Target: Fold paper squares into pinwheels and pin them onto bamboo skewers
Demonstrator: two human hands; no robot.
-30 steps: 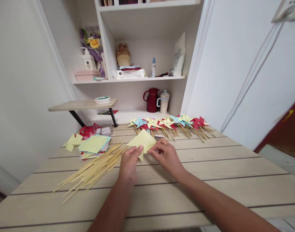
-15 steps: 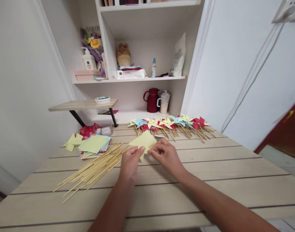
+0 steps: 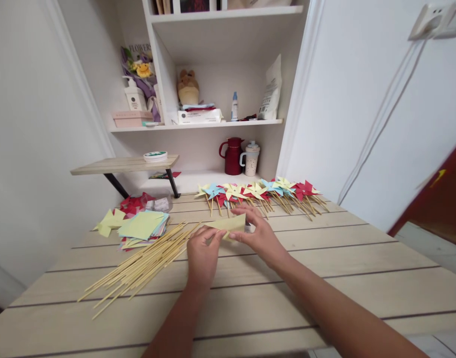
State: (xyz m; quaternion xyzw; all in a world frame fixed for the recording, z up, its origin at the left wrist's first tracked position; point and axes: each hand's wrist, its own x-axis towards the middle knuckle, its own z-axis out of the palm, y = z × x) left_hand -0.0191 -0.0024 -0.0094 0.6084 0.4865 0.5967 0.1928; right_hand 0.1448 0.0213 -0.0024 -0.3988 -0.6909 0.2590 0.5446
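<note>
A folded sheet of yellow paper (image 3: 229, 223) lies low over the wooden table (image 3: 324, 263), held between both hands. My left hand (image 3: 202, 256) pinches its near left corner. My right hand (image 3: 258, 233) grips its right side, fingers curled over the far edge. A bundle of bamboo sticks (image 3: 141, 263) lies just left of my left hand. A stack of coloured paper squares (image 3: 143, 227) sits beyond the sticks.
A row of finished paper pinwheels (image 3: 257, 191) in yellow, blue and red lies along the table's far edge. Red and yellow paper scraps (image 3: 118, 211) sit at the far left. Behind are a small side shelf (image 3: 125, 163), a red jug (image 3: 233, 155) and a cup (image 3: 251, 158).
The yellow paper stood up as a triangle before; now it is tipped down flatter, and my right hand has moved over its far edge. The view shifted slightly.
</note>
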